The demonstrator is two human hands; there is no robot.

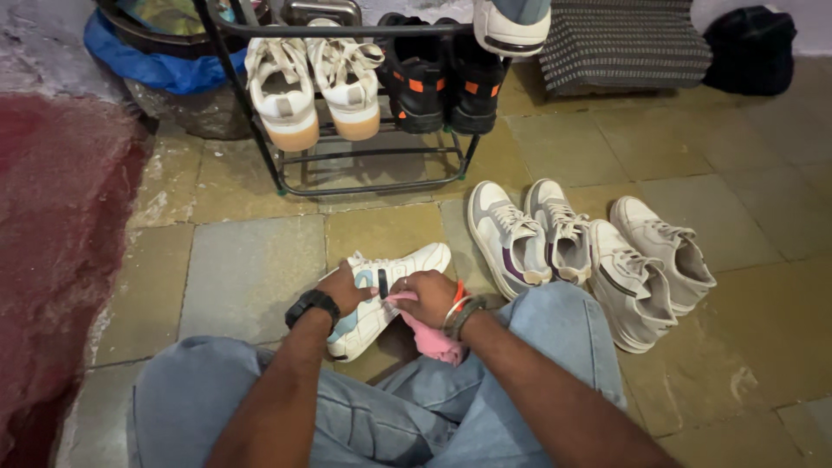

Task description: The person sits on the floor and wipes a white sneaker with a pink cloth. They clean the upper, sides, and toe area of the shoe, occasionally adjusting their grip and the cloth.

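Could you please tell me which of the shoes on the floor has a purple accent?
The grey-white sneaker leftmost in the group of four; the others show no purple.

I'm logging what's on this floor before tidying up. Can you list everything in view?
Sneaker: one, white with pale blue, on the floor under both hands.
Cloth: one, pink, in the right hand, against the sneaker.
Floor sneakers: four, white and grey, one with purple trim, in a row right of the hands.
Rack: one, black metal, at the top.
Rack shoes: two white with tan soles, two black with orange, one white sole at the top bar.
Bag: one, black, top right.
Mat: one, grey striped, beside the bag.
Left hand: on the sneaker, black watch on the wrist.
Right hand: gripping the cloth, bangles on the wrist.
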